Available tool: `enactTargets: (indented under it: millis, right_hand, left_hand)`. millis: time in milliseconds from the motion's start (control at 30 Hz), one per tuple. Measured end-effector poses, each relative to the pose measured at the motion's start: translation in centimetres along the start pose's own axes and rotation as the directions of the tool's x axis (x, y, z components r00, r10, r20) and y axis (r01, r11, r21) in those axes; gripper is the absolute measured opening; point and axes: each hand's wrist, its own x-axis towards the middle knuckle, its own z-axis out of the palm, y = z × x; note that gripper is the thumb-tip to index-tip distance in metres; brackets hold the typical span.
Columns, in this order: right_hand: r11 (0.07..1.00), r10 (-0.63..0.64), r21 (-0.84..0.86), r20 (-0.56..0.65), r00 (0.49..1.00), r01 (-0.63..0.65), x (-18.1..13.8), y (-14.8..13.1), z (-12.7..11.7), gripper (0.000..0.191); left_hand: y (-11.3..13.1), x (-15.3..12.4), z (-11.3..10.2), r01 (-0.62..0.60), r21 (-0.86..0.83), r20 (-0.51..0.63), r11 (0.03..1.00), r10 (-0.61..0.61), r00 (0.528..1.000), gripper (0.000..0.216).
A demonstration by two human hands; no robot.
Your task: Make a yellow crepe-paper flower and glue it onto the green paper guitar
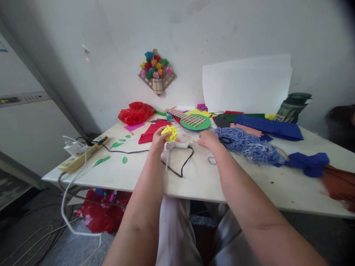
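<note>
My left hand is closed around a crumpled yellow crepe-paper flower, held just above the table. Below it lies a white hot glue gun with a black cord. My right hand is low over the table, its fingers drawn together at a thin pale strip, too small to name. Close to the right hand are black-handled scissors and a tangled heap of blue-purple string. Beyond both hands sits a green disc with a lattice of thin sticks.
Green paper leaves and a yellow power strip are on the left. Red paper and a red plastic bag lie behind. Blue paper and a dark bottle stand right. A flower decoration hangs on the wall.
</note>
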Motion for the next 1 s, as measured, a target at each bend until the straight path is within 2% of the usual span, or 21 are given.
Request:
enactTargets:
  millis: [100, 200, 300, 433, 567, 800, 1000]
  right_hand:
    - [0.998, 0.052, 0.031, 0.088, 0.995, -0.055, 0.4, 0.5, 0.4, 0.029]
    - [1.000, 0.027, 0.013, 0.073, 0.997, -0.028, 0.5, 0.6, 0.9, 0.031]
    - [1.000, -0.019, 0.025, -0.013, 1.000, 0.019, 0.5, 0.9, 1.0, 0.028]
    - [0.962, -0.070, 0.243, -0.226, 0.972, 0.126, 0.7, 1.0, 0.8, 0.030]
    - [0.885, -0.092, 0.401, -0.349, 0.933, 0.237, 1.0, 0.8, 0.6, 0.030]
    - [0.771, -0.208, 0.468, -0.457, 0.865, 0.432, 1.4, 1.0, 1.0, 0.018]
    - [0.782, -0.220, 0.433, -0.481, 0.849, 0.448, 1.4, 0.9, 1.0, 0.017]
  left_hand:
    - [-0.1, 0.0, 0.0, 0.023, 0.009, -0.002, 1.000, -0.023, 1.000, 0.040]
    - [-0.3, 0.1, -0.1, 0.041, 0.031, -0.002, 0.999, -0.041, 0.999, 0.042]
    - [-0.5, 0.2, -0.2, 0.049, 0.056, -0.004, 0.997, -0.048, 0.999, 0.042]
    - [-0.7, 0.3, -0.4, 0.056, 0.083, 0.006, 0.995, -0.057, 0.998, 0.042]
    - [-0.7, 0.4, -0.5, 0.074, 0.093, -0.002, 0.993, -0.074, 0.997, 0.043]
    - [-0.5, 0.3, -0.3, 0.089, 0.085, -0.018, 0.992, -0.087, 0.996, 0.045]
    - [-0.6, 0.2, -0.4, 0.083, 0.110, -0.012, 0.990, -0.082, 0.997, 0.042]
